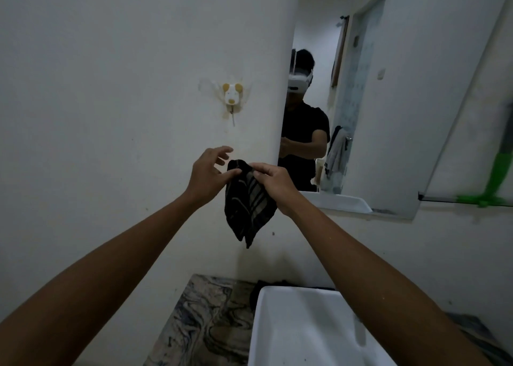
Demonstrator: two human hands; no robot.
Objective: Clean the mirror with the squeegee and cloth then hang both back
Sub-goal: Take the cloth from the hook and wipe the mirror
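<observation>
A dark striped cloth (249, 204) hangs in front of the white wall, pinched at its top edge by my right hand (274, 179). My left hand (208, 171) is beside the cloth's top corner, fingers spread, its thumb touching the fabric. Above them a small dog-shaped wall hook (232, 95) sticks to the wall with nothing on it. The mirror (388, 88) is to the right of the hook. A green squeegee (497, 177) hangs at the far right, its blade level with the mirror's lower edge.
A white basin (305, 332) sits below my right arm on a marbled counter (200, 324). The mirror reflects a person in a dark shirt, a doorway and a hanging towel.
</observation>
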